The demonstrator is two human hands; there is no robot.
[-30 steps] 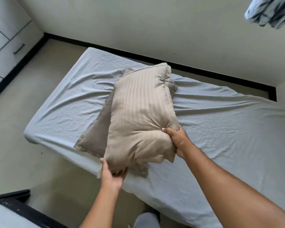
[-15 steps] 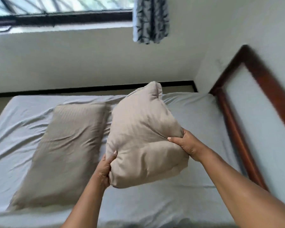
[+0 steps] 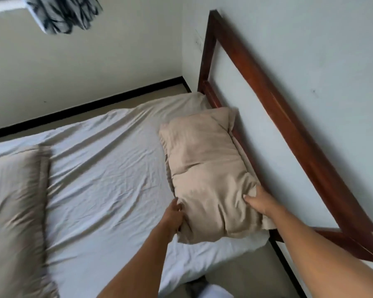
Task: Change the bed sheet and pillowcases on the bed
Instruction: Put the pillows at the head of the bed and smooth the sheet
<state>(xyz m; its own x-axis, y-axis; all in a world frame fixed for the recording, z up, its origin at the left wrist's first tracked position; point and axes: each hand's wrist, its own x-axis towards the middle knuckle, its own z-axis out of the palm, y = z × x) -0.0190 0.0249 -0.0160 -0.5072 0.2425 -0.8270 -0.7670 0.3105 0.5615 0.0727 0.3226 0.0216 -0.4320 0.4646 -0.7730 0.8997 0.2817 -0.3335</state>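
Observation:
A beige pillow in a striped pillowcase lies on the pale grey bed sheet, its long side against the wooden headboard. My left hand grips the pillow's near left corner. My right hand grips its near right edge, fingers sunk into the fabric. A second beige pillow lies flat at the left edge of the view, apart from both hands.
The dark wooden headboard frame leans on the white wall at right. A patterned curtain hangs at the top left. A black skirting line runs behind the mattress. Beige floor shows near the bed's corner.
The pillow was lifted off the other one, carried to the right and set down against the headboard. Both hands stayed on it. The view swung right toward the headboard.

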